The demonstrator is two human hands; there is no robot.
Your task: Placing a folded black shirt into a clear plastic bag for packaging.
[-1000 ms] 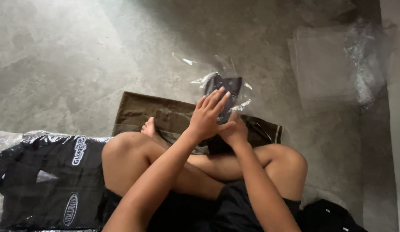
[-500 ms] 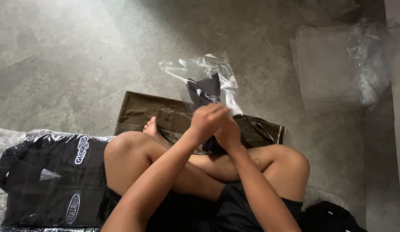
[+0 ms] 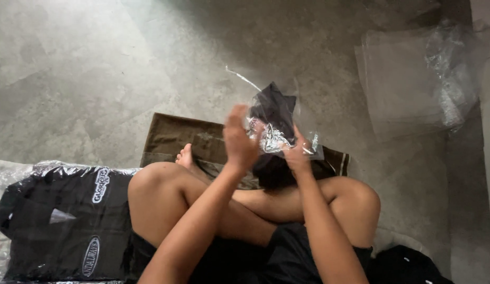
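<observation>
A dark garment in a clear plastic bag is held up over crossed legs.

A stack of bagged black clothing (image 3: 66, 221) lies at the left. The left hand (image 3: 238, 138) is raised flat with fingers released, beside the clear plastic bag (image 3: 276, 129), which is pinched from below by the right hand (image 3: 297, 155); a brown folded cloth (image 3: 187, 139) lies beneath, and empty clear bags (image 3: 418, 79) far right.

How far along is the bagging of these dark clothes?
Done: a stack of bagged black garments lies by the left knee. In hand: the right hand holds a clear bag with a dark garment partly in; the left hand is open beside it. Left: a brown cloth and empty clear bags remain on the floor.
</observation>
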